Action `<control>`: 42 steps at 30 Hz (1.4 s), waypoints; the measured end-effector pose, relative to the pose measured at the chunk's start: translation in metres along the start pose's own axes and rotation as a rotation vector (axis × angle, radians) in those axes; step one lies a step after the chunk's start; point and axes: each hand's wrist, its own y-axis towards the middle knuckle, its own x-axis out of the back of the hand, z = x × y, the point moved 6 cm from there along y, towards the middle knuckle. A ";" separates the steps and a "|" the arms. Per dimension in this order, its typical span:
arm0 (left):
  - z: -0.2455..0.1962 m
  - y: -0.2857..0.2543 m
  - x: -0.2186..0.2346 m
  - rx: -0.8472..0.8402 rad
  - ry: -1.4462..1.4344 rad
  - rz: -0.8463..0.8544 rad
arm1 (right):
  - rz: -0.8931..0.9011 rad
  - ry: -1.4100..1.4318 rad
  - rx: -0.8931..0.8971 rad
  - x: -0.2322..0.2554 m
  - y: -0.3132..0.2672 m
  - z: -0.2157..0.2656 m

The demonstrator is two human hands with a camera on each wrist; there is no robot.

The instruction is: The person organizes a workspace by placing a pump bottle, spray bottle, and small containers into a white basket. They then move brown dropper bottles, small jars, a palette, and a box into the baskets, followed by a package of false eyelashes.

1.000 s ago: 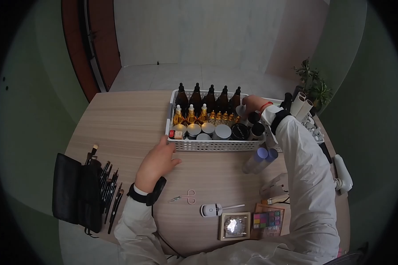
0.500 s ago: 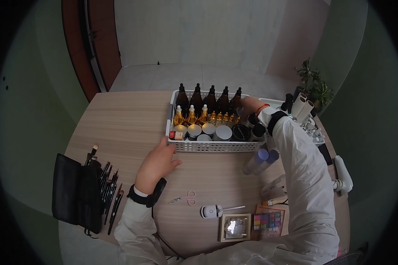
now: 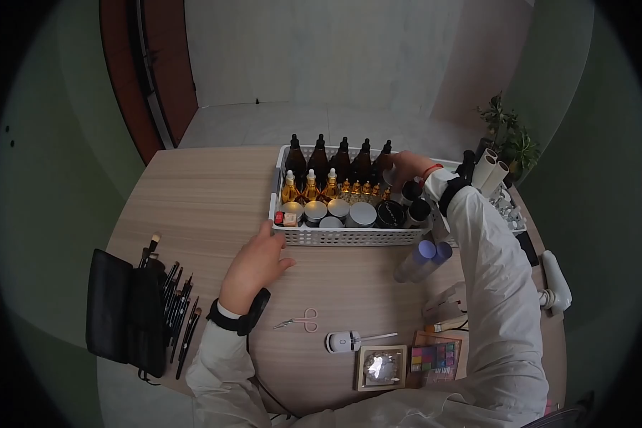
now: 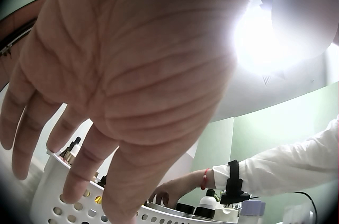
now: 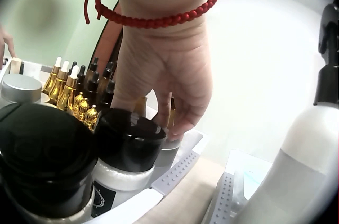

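The left hand point(image 3: 255, 265) rests with relaxed, spread fingers against the front left corner of a white perforated basket point(image 3: 349, 238). Dark dropper bottles point(image 3: 318, 158), gold-coloured droppers point(image 3: 309, 188) and silver-lidded jars point(image 3: 362, 214) stand in rows inside. At the basket's back right corner the right hand point(image 3: 409, 168) reaches down. In the right wrist view its fingers curl round a greyish container point(image 5: 168, 155), partly hidden by a black-lidded jar point(image 5: 130, 134). The left wrist view shows the left palm point(image 4: 132, 70) with fingers over the basket wall point(image 4: 58, 197).
Brushes point(image 3: 182, 314) lie beside a black case point(image 3: 114, 307) at left. Scissors point(image 3: 307, 319), a small white device point(image 3: 342, 342), a framed box point(image 3: 381, 367) and a colour palette point(image 3: 435, 357) are in front. Purple-capped bottles point(image 3: 415, 261) stand before the basket; another container holds white bottles point(image 3: 485, 168).
The right hand has shifted slightly at the basket's back right corner, and the greyish container shows again beside its fingers. The left hand has kept its place.
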 end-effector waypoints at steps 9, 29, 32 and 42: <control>-0.002 0.000 0.001 -0.012 -0.010 -0.034 | -0.015 -0.065 -0.089 0.010 -0.001 -0.015; -0.049 -0.016 0.050 -0.198 -0.170 -0.437 | -0.057 0.097 0.229 0.093 -0.102 0.123; -0.077 -0.036 0.065 -0.349 -0.357 -0.425 | 0.069 0.127 0.413 0.063 -0.120 0.175; -0.068 -0.056 0.048 -0.360 -0.160 0.011 | 0.097 -0.233 0.578 -0.064 -0.144 0.222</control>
